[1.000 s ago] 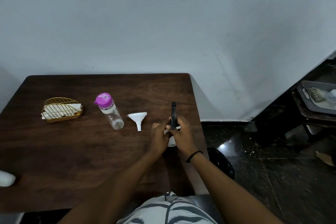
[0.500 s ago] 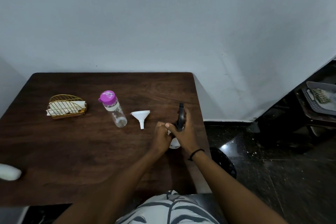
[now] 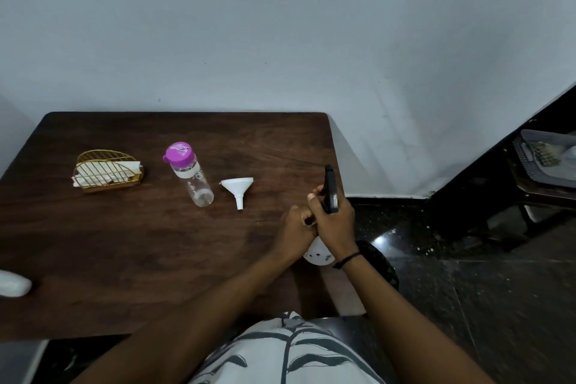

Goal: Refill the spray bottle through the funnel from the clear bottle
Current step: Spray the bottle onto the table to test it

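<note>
- Spray bottle [image 3: 318, 254] at the counter's [image 3: 124, 243] right edge; its black spray head [image 3: 331, 188] has turned since a second ago, so unscrewing looks underway.
- Right hand [image 3: 336, 221]: grip curled round the head.
- Left hand [image 3: 296, 227]: grip curled at the neck.
- Funnel [image 3: 239, 188] and clear bottle [image 3: 190, 178] untouched.

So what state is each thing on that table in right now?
Spray bottle: upright near the table's right edge, both hands on it.
Spray head: black, gripped by the right hand.
Left hand: curled round the bottle's neck.
Clear bottle: standing, purple cap on, untouched.
Funnel: wide mouth up, not yet in use.
Napkin holder: holds napkins.
</note>
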Available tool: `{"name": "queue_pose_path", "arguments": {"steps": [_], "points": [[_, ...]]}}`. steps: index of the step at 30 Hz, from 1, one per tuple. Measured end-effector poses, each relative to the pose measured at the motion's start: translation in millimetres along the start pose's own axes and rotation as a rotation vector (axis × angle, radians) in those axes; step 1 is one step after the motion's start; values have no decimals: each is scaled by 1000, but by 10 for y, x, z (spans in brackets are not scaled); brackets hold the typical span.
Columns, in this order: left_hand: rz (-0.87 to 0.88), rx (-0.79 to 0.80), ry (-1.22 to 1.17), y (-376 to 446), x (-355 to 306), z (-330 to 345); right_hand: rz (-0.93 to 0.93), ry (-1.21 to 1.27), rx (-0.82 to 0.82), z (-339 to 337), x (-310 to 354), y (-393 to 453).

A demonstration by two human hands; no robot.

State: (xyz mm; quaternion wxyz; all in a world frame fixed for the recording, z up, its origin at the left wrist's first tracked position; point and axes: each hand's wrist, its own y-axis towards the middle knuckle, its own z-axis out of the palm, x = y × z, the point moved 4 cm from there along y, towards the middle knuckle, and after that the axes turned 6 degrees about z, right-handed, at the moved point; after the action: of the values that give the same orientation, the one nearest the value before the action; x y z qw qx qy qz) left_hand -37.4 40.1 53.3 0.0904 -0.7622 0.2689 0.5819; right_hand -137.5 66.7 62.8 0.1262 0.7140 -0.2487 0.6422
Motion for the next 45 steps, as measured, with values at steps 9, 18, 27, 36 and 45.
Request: {"name": "queue_pose_path", "arguments": {"steps": [9, 18, 27, 36, 45], "points": [[-191, -73, 136, -141, 462, -381, 236, -190, 155, -156, -246, -36], [-369, 22, 333, -301, 786, -517, 442, -372, 214, -38, -380, -221], [-410, 81, 425, -340, 862, -515, 488, -430, 268, -61, -340, -199], [-427, 88, 434, -346, 958, -498, 483, -492, 288, -9, -263, -182], [-399, 88, 473, -279, 904, -493, 489, -514, 274, 53, -190, -108]]}}
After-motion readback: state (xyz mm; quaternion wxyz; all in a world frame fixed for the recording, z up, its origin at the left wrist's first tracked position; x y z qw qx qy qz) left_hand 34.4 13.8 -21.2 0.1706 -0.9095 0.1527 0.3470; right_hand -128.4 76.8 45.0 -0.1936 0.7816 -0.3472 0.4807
